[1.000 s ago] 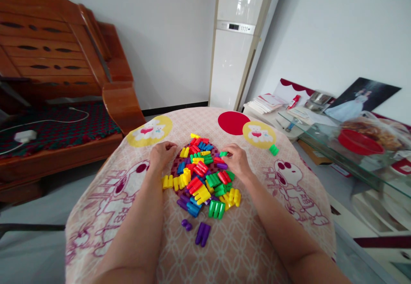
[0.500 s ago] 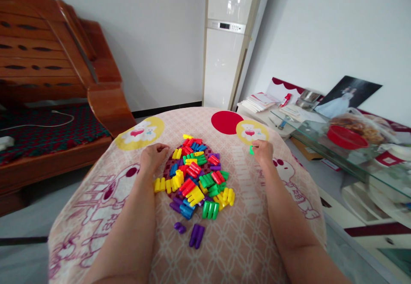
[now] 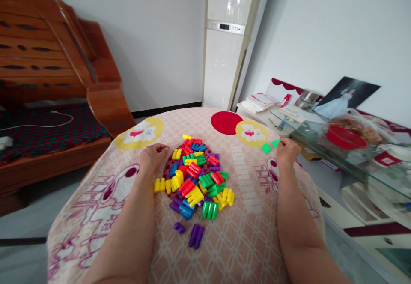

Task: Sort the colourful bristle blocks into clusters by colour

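Observation:
My right hand [image 3: 288, 152] is at the right side of the round table, its fingers pinched on a green toy block [image 3: 275, 143]. Just left of that block, another green block [image 3: 266, 148] lies on the cloth. My left hand [image 3: 154, 157] rests at the left edge of a heap of coloured plastic blocks [image 3: 193, 170], fingers curled together with nothing visible in them. The heap mixes red, yellow, green, blue and purple ribbed pieces. Nearer to me are a purple block [image 3: 196, 236] and a small rounded purple piece [image 3: 180, 228].
A patterned cloth [image 3: 224, 258] covers the table. To the left stands a wooden bench [image 3: 105, 104]. A tall white cabinet-like unit [image 3: 224, 61] is behind the table. On the right, a glass shelf [image 3: 321, 147] holds a red bowl [image 3: 346, 137] and a plastic bag.
My right hand has moved right with a green block, and a second green block now shows on the cloth beside it. My left hand and the heap look unchanged.

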A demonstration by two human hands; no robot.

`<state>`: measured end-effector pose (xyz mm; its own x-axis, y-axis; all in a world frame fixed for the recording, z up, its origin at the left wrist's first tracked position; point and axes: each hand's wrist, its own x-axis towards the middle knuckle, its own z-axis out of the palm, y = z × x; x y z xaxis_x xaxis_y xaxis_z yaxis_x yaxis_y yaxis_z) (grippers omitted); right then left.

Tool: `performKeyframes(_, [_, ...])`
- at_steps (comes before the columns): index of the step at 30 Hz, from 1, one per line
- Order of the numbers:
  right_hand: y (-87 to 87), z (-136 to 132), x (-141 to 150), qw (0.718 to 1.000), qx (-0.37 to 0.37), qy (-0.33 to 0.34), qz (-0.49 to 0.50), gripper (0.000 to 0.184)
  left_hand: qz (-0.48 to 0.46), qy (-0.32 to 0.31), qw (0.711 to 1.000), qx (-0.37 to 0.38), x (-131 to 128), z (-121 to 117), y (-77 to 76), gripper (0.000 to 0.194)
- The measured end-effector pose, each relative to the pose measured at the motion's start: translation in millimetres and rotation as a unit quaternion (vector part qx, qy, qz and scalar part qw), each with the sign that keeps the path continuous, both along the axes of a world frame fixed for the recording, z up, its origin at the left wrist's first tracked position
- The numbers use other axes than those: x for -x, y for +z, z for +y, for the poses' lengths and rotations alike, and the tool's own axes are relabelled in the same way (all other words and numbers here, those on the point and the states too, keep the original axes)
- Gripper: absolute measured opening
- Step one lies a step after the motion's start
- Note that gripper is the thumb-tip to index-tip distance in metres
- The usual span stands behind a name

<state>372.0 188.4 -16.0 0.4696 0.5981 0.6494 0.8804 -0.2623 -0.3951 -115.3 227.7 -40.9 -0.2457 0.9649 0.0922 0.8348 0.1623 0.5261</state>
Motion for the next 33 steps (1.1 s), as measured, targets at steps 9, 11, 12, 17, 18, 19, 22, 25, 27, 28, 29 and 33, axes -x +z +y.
performKeyframes(9, [-15.7,6.3,7.9,0.992,0.118,0.03,-0.015,0.028,-0.003,-0.001,1.0,-0.002,1.1,0.2,-3.1,0.033])
performKeyframes(11, [-14.5,5.7,7.3,0.991,0.129,0.033,-0.01,0.03,-0.005,-0.001,1.0,-0.003,1.1,0.4,-3.7,0.033])
performKeyframes(12, [-12.6,5.7,7.5,0.991,0.128,0.029,-0.007,0.031,-0.008,-0.001,1.0,0.0,0.8,0.2,-3.5,0.034])
performKeyframes(17, [8.6,11.5,38.2,0.995,0.058,0.076,-0.003,0.039,-0.023,0.0,1.0,0.004,-2.2,-3.0,0.6,0.034])
performKeyframes(18, [12.4,12.1,54.3,0.99,0.041,0.133,-0.004,0.039,-0.023,0.002,1.0,0.002,-2.6,-3.5,1.1,0.034])
performKeyframes(19, [15.0,11.4,74.0,0.978,0.03,0.207,-0.003,0.038,-0.023,0.003,1.0,0.002,-2.8,-3.9,1.2,0.034])
performKeyframes(22, [12.5,0.2,144.9,0.894,0.042,0.447,0.016,0.038,-0.019,0.007,1.0,0.001,-2.6,-3.9,-0.5,0.034])
performKeyframes(25, [0.2,-21.5,207.8,0.8,0.116,0.587,0.038,0.04,-0.013,0.007,1.0,-0.001,-1.9,-3.3,-2.9,0.033])
performKeyframes(27, [-6.6,-34.4,232.3,0.745,0.166,0.644,0.049,0.041,-0.015,0.005,1.0,-0.003,-1.7,-3.1,-3.8,0.033])
performKeyframes(28, [-8.8,-38.7,238.6,0.721,0.182,0.666,0.057,0.041,-0.018,0.004,1.0,-0.003,-1.8,-3.0,-3.9,0.034])
performKeyframes(29, [-10.1,-41.1,241.6,0.706,0.19,0.679,0.067,0.041,-0.021,0.004,1.0,-0.002,-1.9,-2.9,-4.0,0.034])
performKeyframes(33, [-14.7,-32.4,234.3,0.753,0.146,0.637,0.074,0.036,-0.025,0.011,1.0,0.001,-3.0,-2.5,-3.8,0.032])
